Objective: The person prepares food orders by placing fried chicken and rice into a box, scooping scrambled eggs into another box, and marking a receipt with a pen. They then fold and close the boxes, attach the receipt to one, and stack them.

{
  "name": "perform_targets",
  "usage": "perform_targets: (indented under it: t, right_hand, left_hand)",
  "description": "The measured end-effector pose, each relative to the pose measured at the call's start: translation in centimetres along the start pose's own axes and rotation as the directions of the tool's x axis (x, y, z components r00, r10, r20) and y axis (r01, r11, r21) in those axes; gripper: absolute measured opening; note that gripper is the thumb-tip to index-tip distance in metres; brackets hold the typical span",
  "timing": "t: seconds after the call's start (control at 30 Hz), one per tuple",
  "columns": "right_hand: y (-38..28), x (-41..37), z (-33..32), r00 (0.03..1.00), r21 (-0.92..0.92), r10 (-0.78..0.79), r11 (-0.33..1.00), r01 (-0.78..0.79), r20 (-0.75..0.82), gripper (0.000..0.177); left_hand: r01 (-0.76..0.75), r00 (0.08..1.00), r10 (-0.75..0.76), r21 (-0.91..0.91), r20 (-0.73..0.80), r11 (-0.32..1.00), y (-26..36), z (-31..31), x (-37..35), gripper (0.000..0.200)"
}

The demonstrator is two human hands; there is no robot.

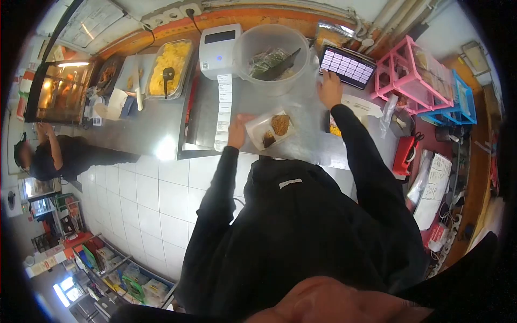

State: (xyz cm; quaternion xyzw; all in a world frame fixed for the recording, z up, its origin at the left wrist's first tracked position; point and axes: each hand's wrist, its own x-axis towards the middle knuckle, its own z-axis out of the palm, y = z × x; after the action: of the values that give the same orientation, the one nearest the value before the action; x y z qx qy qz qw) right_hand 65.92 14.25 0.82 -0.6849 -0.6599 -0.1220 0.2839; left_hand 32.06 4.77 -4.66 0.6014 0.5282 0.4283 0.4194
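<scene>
My left hand (pixel 237 132) rests at the left edge of a white food tray (pixel 253 133), its fingers stretched out beside the rim. I cannot make out whether it touches the tray. In the tray lie a brown, crumbly-looking piece of food (pixel 280 124) and a smaller dark item (pixel 268 140). My right hand (pixel 329 90) reaches up to a tablet (pixel 347 67) showing a grid of light tiles. Its fingers are extended at the screen's lower left corner. Left of my left hand, a long printed paper strip (pixel 224 107) hangs from a white label printer (pixel 219 48).
A clear round tub (pixel 253 37) with a dark utensil stands behind the tray. Farther left are a container of yellow food (pixel 175 59), a knife (pixel 138 91) and a lit display case (pixel 59 91). Pink crates (pixel 396 75) stand right. Another person (pixel 59 151) works at far left.
</scene>
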Motion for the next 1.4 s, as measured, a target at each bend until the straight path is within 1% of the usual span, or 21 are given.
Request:
perform_targets:
  t: [0.03, 0.13, 0.2, 0.23, 0.3, 0.33, 0.4, 0.43, 0.73, 0.8, 0.83, 0.87, 0.9, 1.0, 1.03, 1.1, 1.13, 1.2, 1.23, 1.33, 1.4]
  right_hand:
    - [-0.7, -0.4, 0.7, 0.995, 0.076, 0.023, 0.997, -0.030, 0.093, 0.029]
    - [-3.9, -2.5, 0.3, 0.845, 0.294, -0.069, 0.950, -0.107, 0.531, 0.041]
    - [-5.6, -3.8, 1.1, 0.472, 0.198, -0.031, 0.930, -0.310, 0.881, 0.054]
    - [-5.2, -5.8, 2.9, 0.461, 0.228, -0.054, 0.916, -0.331, 0.886, 0.056]
    - [-3.7, -11.1, 7.7, 0.442, 0.286, -0.102, 0.883, -0.372, 0.891, 0.060]
    - [-3.4, -12.4, 7.8, 0.492, 0.416, -0.156, 0.772, -0.481, 0.857, 0.062]
    - [-3.4, -15.0, 6.9, 0.603, 0.630, -0.227, 0.463, -0.624, 0.764, 0.066]
    - [-3.4, -15.1, 5.7, 0.584, 0.611, -0.207, 0.416, -0.673, 0.785, 0.066]
    - [-1.0, -14.0, -1.3, 0.260, 0.248, 0.097, 0.124, -0.961, 0.961, 0.043]
    - [-1.2, -14.4, -1.0, 0.271, 0.251, 0.130, 0.150, -0.956, 0.954, 0.042]
    - [-1.2, -14.7, -0.8, 0.275, 0.250, 0.147, 0.164, -0.954, 0.950, 0.041]
    - [-1.1, -15.2, -0.6, 0.283, 0.258, 0.117, 0.191, -0.947, 0.952, 0.040]
    - [-0.9, -15.7, -0.1, 0.292, 0.268, 0.085, 0.218, -0.938, 0.953, 0.040]
    - [1.5, -19.2, 4.7, 0.438, 0.416, -0.048, 0.416, -0.808, 0.898, 0.038]
    - [1.4, -19.5, 5.3, 0.493, 0.479, -0.109, 0.489, -0.730, 0.863, 0.038]
    - [-0.8, -19.8, 5.6, 0.626, 0.317, 0.103, 0.793, -0.521, 0.773, 0.038]
    - [-2.2, -19.6, 5.1, 0.700, 0.182, 0.178, 0.895, -0.408, 0.692, 0.038]
    - [-3.8, -20.1, 3.1, 0.679, 0.185, 0.244, 0.850, -0.494, 0.693, 0.040]
    - [-4.3, -19.8, 2.6, 0.672, 0.190, 0.277, 0.824, -0.534, 0.687, 0.042]
    - [-4.4, -18.5, 1.5, 0.787, 0.205, 0.163, 0.916, -0.345, 0.596, 0.052]
    - [-4.0, -17.0, 1.2, 0.786, 0.254, -0.126, 0.966, -0.040, 0.605, 0.086]
  left_hand:
    - [0.007, 0.999, -0.006, 0.019, -0.042, 1.000, 0.3, 0.7, -0.7, 0.057]
    - [0.322, 0.945, -0.326, 0.093, 0.032, 0.942, 0.7, 2.0, -2.9, 0.039]
    - [0.270, 0.936, -0.191, 0.255, -0.295, 0.929, -2.8, 5.7, -5.5, 0.031]
    - [0.259, 0.895, -0.093, 0.339, -0.435, 0.905, -4.6, 7.1, -6.5, 0.034]
    - [0.367, 0.886, -0.383, -0.111, -0.261, 0.924, -5.9, 8.2, -7.2, 0.044]
    - [0.427, 0.864, -0.486, -0.323, -0.130, 0.845, -6.2, 8.4, -7.3, 0.051]
    - [0.352, 0.902, -0.409, -0.314, -0.137, 0.882, -6.1, 8.0, -7.2, 0.048]
    - [0.325, 0.915, -0.382, -0.328, -0.129, 0.887, -7.1, 7.7, -6.9, 0.047]
    - [0.635, 0.763, -0.644, -0.261, 0.062, 0.727, -5.7, 4.2, -4.0, 0.032]
    - [0.615, 0.780, -0.614, -0.328, 0.122, 0.716, -5.7, 4.0, -3.6, 0.027]
    - [0.427, 0.895, -0.423, 0.003, 0.143, 0.904, -5.8, 3.9, -3.5, 0.026]
    - [0.143, 0.946, -0.223, 0.316, 0.235, 0.938, -5.9, 3.6, -3.5, 0.025]
    - [-0.186, 0.923, -0.048, 0.554, 0.381, 0.811, -6.2, 3.5, -3.4, 0.024]
    - [-0.271, 0.890, -0.007, 0.542, 0.456, 0.795, -11.4, 4.7, -3.0, 0.041]
    - [-0.075, 0.926, -0.150, 0.561, 0.345, 0.825, -11.4, 5.4, -2.7, 0.042]
    - [0.319, 0.889, -0.441, 0.527, 0.120, 0.787, -11.3, 7.4, -2.4, 0.047]
    - [0.339, 0.900, -0.431, 0.522, 0.063, 0.783, -10.2, 7.9, -2.8, 0.048]
    - [0.378, 0.908, -0.416, 0.509, -0.043, 0.773, -6.8, 8.3, -4.4, 0.053]
    - [0.387, 0.880, -0.473, 0.526, 0.034, 0.757, -7.6, 8.0, -3.8, 0.053]
    - [0.031, 0.994, 0.026, 0.489, -0.109, 0.872, -6.2, 7.5, -3.7, 0.061]
    - [-0.323, 0.919, 0.091, 0.600, 0.383, 0.732, -3.4, 5.2, -1.9, 0.073]
